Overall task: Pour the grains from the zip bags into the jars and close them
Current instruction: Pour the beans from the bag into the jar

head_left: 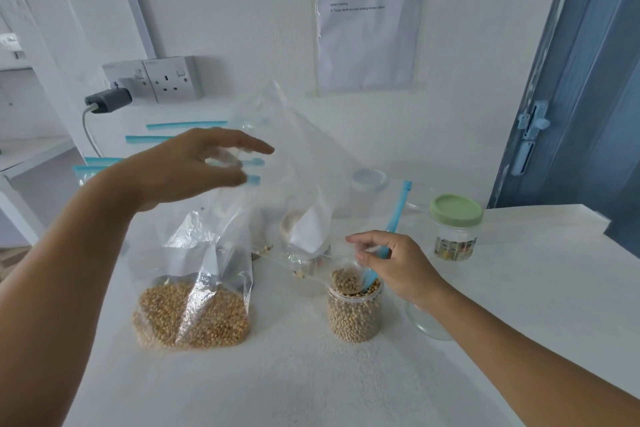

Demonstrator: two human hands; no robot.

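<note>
Right hand (391,265) is hovering at the mouth of the open jar (355,310), fingers curled, thumb and forefinger pinching the blue zip edge of the emptied zip bag (311,163) — the bag's mouth is dipping into the jar, its clear body lifting up and away toward the wall. The jar is sitting on the white table (519,288), filled nearly to the rim with pale round grains.

Left hand (187,170) is raised at the bag's upper end, fingers spread and mostly straight, tips touching the plastic film; whether it is actually gripping the film — cannot tell.

A second zip bag (194,295), holding golden grains, is standing just left of the jar. A green-lidded jar (455,227) is standing behind and to the right, well apart. More blue zip strips (187,124) are lying near the wall, below the sockets (166,78).
</note>
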